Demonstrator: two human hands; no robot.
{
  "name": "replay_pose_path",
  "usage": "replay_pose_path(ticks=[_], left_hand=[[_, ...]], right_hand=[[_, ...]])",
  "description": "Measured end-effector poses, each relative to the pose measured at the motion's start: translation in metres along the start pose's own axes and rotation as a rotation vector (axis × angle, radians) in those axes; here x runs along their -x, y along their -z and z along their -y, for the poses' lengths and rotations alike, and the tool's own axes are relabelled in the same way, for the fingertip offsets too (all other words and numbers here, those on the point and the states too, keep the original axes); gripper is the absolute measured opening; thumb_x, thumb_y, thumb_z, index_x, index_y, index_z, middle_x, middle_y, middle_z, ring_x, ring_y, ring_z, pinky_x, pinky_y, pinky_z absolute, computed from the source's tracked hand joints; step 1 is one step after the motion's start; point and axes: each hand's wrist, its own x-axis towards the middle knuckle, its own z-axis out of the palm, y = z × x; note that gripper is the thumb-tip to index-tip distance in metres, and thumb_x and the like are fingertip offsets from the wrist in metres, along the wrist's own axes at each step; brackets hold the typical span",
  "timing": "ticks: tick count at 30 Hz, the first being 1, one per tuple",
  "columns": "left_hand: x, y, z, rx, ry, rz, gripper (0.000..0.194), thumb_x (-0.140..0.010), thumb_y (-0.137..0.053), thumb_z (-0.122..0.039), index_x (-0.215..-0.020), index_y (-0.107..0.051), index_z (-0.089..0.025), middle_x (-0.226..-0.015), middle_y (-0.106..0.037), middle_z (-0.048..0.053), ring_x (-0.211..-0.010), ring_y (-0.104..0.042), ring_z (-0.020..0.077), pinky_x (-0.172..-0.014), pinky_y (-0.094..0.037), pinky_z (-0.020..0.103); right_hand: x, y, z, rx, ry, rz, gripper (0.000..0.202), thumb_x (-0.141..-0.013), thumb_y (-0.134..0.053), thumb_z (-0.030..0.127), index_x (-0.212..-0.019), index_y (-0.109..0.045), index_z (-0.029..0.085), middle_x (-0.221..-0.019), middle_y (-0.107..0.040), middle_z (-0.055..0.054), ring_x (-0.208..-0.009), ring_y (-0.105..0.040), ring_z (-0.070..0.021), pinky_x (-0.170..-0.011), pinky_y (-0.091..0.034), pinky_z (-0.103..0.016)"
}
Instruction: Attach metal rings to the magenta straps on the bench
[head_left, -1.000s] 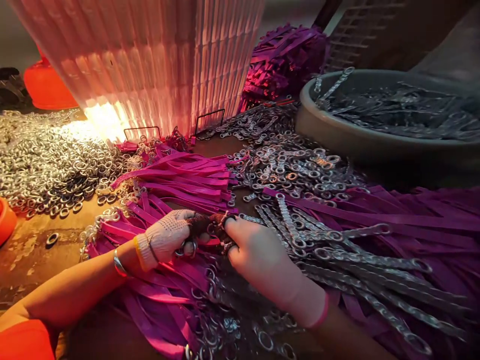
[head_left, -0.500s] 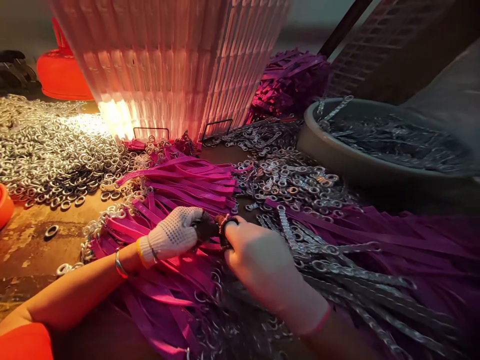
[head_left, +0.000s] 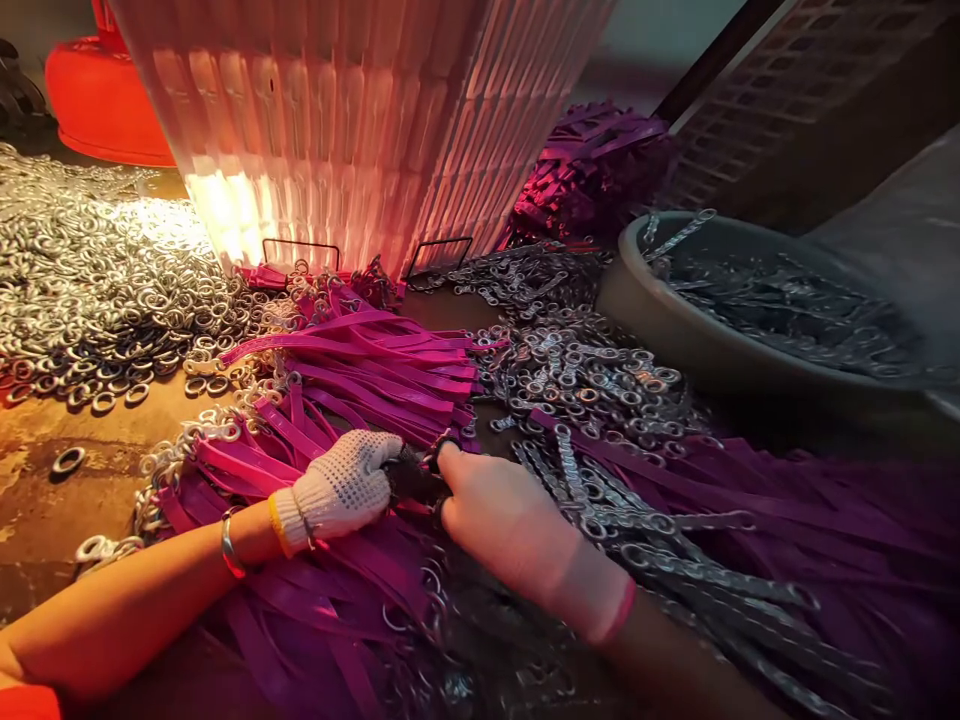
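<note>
My left hand (head_left: 345, 485), in a white dotted knit glove with dark fingertips, meets my right hand (head_left: 510, 515) over the pile of magenta straps (head_left: 360, 365). The right glove is pale with a pink cuff, and its fingertips are dark too. Both hands are closed, thumbs and fingers pinched close together. Whatever lies between them is hidden in the dark patch of fingertips. Shiny metal rings hang at the ends of many straps. Just right of my hands lie short metal chains (head_left: 637, 515) with ring ends.
Loose metal rings (head_left: 112, 270) are heaped at the left, and one single ring (head_left: 68, 461) lies apart. A ribbed translucent panel (head_left: 322, 130) rises ahead. Chain pieces fill a grey tub (head_left: 637, 280) at the right. An orange-red canister (head_left: 109, 100) stands behind the rings; purple straps (head_left: 810, 530) spread rightward.
Both hands stay together, shifted slightly down in view, the right wrist drawn in a little. A reddish-brown bit seen at my right fingertips no longer shows. The camera view has turned slightly.
</note>
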Motion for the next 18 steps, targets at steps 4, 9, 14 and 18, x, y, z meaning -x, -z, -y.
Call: replay_pose_path(ticks=[4, 9, 14, 18], left_hand=[[-0.003, -0.007, 0.003, 0.035, -0.001, 0.039, 0.015, -0.073, -0.044, -0.01, -0.068, -0.056, -0.016, -0.053, -0.052, -0.003, -0.045, -0.044, 0.0084, -0.044, -0.03, 0.017], [-0.015, 0.003, 0.004, -0.109, -0.038, 0.137, 0.018, -0.073, -0.043, -0.01, -0.075, -0.059, -0.017, -0.059, -0.056, -0.001, -0.05, -0.05, 0.0112, -0.047, -0.034, 0.019], [-0.029, 0.015, 0.008, -0.537, -0.172, -0.001, 0.018, -0.07, -0.048, -0.009, -0.073, -0.062, -0.02, -0.074, -0.065, 0.003, -0.068, -0.057, 0.0163, -0.063, -0.039, 0.023], [-0.028, 0.012, 0.007, -0.535, -0.028, -0.027, 0.014, -0.067, -0.055, -0.01, -0.07, -0.064, -0.02, -0.071, -0.06, 0.005, -0.071, -0.056, 0.0202, -0.074, -0.04, 0.03]], right_hand=[[0.004, -0.013, 0.001, 0.058, 0.077, -0.065, 0.016, -0.079, -0.048, 0.011, -0.088, -0.06, 0.016, -0.075, -0.071, -0.013, -0.074, -0.069, -0.0279, -0.054, -0.024, -0.032], [0.009, -0.016, -0.012, 0.086, 0.073, -0.079, 0.019, -0.079, -0.046, 0.01, -0.089, -0.062, 0.017, -0.076, -0.071, -0.012, -0.076, -0.069, -0.0284, -0.055, -0.025, -0.031], [0.014, -0.029, -0.037, 0.053, -0.06, 0.007, 0.024, -0.082, -0.044, 0.008, -0.096, -0.063, 0.016, -0.097, -0.069, -0.012, -0.086, -0.067, -0.0254, -0.063, -0.036, -0.03], [0.019, -0.05, -0.041, -0.066, 0.021, -0.107, 0.024, -0.086, -0.045, 0.01, -0.099, -0.064, 0.014, -0.113, -0.063, -0.013, -0.104, -0.059, -0.023, -0.082, -0.04, -0.029]])
